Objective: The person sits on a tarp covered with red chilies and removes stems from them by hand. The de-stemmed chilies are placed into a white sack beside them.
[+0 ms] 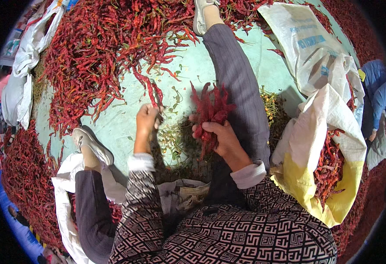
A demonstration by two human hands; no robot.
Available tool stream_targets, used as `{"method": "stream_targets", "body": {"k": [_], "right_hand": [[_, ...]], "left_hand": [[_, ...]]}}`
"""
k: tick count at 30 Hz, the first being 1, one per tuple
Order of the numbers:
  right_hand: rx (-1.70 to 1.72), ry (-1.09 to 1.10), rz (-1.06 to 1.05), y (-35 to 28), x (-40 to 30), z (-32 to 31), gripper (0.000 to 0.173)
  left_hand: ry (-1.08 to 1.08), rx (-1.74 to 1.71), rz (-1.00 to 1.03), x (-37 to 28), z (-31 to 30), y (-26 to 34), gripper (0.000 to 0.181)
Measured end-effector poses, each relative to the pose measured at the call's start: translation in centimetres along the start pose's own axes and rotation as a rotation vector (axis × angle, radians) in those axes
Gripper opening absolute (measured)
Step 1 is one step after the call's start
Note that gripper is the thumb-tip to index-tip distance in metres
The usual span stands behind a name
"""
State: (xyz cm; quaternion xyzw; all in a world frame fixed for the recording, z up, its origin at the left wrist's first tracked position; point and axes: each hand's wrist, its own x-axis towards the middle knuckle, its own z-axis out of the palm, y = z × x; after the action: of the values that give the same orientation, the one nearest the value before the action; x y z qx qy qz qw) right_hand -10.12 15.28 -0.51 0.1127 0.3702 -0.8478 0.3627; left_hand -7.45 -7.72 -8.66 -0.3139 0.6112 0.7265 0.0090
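Observation:
A bunch of dried red chili peppers (211,110) is held in my right hand (221,135), its thumb pressed across the stem ends and the tips fanning away from me. My left hand (147,120) is to the left of it, fingers closed on a red chili pepper (152,92) that points away from me; whether it is one or more is blurred. Beyond both hands a large heap of red chilies (94,49) spreads over the pale green sheet (113,122). Chili stems and bits (173,142) lie below, between my legs.
On the right stands an open white and yellow woven sack (311,142) with chilies inside, with a flattened white sack (306,43) beyond it. Another white sack (62,204) is by my left leg. A person in blue (379,85) is at the far right. Stems (273,115) lie beside my right leg.

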Motion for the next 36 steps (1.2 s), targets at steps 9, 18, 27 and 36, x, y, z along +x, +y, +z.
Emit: {"method": "stream_targets", "body": {"k": [9,18,27,36], "right_hand": [[-0.068,0.003,-0.01,0.6,-0.7,0.6,0.019],[-0.122,0.011,-0.08,2.7,0.5,-1.3,0.016],[0.267,-0.135,-0.073,-0.8,-0.9,-1.5,0.039],[0.171,-0.027,0.011,-2.2,-1.3,0.2,0.045]], "left_hand": [[-0.249,0.49,0.461,-10.1,5.1,2.2,0.008],[0.019,0.422,0.472,-8.6,6.3,-0.3,0.009],[-0.113,0.592,0.758,1.2,3.1,-0.3,0.015],[-0.05,1.25,0.706,14.8,2.1,4.1,0.021]]}}
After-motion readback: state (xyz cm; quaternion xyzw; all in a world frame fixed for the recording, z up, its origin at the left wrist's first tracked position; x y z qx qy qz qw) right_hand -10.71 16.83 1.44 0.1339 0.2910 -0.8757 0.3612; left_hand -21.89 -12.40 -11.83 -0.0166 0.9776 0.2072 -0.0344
